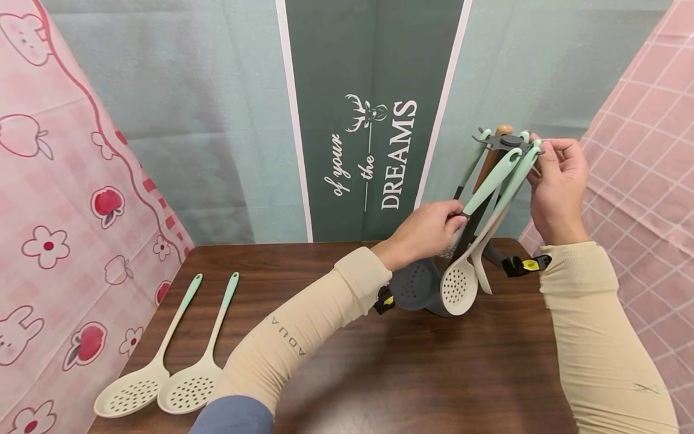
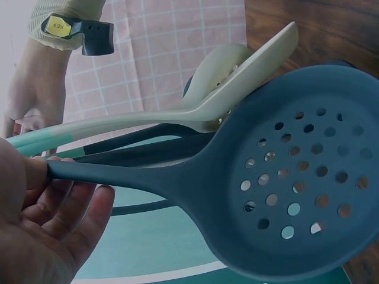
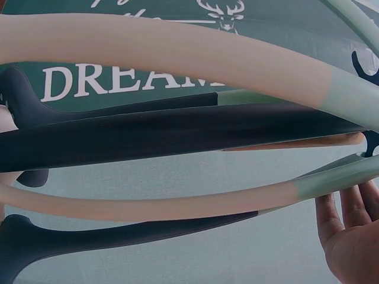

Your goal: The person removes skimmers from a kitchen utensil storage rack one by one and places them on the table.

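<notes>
My left hand pinches the handle of a dark grey skimmer, its mint end up at the rack's hooks. In the left wrist view its round perforated head faces the camera. My right hand is at the top of the dark utensil rack, fingers and thumb at the mint handle end of a cream utensil. In the right wrist view the fingertips meet that mint handle. Beside it hangs a cream skimmer. More dark utensils hang behind, partly hidden.
Two cream skimmers with mint handles lie side by side at the left of the brown wooden table. A wooden-handled utensil hangs on the rack's far side. Patterned curtains stand behind and at both sides.
</notes>
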A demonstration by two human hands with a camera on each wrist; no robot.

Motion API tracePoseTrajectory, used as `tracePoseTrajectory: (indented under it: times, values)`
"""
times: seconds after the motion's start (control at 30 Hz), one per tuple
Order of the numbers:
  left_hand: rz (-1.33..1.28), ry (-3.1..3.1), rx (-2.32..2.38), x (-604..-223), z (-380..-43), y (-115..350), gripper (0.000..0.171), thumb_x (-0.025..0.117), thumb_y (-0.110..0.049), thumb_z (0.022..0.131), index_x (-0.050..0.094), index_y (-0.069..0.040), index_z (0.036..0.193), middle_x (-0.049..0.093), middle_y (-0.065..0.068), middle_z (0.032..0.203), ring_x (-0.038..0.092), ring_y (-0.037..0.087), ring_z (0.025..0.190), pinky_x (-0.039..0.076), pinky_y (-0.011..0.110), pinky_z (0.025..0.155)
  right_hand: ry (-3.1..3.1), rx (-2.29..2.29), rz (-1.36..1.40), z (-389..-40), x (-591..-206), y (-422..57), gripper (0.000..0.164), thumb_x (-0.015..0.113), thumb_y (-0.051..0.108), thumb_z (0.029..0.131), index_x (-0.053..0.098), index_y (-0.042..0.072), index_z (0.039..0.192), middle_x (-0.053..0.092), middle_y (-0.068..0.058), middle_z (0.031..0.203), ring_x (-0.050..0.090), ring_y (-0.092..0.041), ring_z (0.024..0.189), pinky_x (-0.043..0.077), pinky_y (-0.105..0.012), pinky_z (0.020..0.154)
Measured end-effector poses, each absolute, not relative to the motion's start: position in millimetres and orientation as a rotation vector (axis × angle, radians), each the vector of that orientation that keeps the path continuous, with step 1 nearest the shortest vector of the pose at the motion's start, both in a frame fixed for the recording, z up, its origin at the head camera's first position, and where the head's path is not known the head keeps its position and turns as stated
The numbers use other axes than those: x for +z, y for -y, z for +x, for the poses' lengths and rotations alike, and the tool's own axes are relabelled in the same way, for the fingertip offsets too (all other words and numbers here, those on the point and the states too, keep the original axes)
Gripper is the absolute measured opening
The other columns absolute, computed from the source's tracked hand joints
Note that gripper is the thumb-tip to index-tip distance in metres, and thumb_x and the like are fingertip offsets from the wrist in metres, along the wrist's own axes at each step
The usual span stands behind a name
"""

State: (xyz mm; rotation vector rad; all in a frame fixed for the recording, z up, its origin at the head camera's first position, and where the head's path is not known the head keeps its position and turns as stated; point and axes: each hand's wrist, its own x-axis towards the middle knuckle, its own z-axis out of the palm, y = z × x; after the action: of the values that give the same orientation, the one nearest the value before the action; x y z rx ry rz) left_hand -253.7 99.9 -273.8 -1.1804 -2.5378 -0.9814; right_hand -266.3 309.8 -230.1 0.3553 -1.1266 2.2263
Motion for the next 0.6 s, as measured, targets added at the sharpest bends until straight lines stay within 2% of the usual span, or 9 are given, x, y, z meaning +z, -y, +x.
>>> tracePoseTrajectory:
  times: [0.6]
  values:
    - [-1.175,2.519,-1.034,-275.5,-252.1,-100.1,0.018,0.052,-0.022,0.108,0.062,-0.011,0.098,0.050,-0.001,0.076,0.048,0.009,0.067,0.037,0.018,0.061,1.117,2.257,0.375,-264.6,-229.2,-308.0,0.006,0.057,-0.003,0.101,0.053,-0.005,0.097,0.068,-0.022,0.111,0.073,-0.025,0.092,0.060,-0.028,0.073]
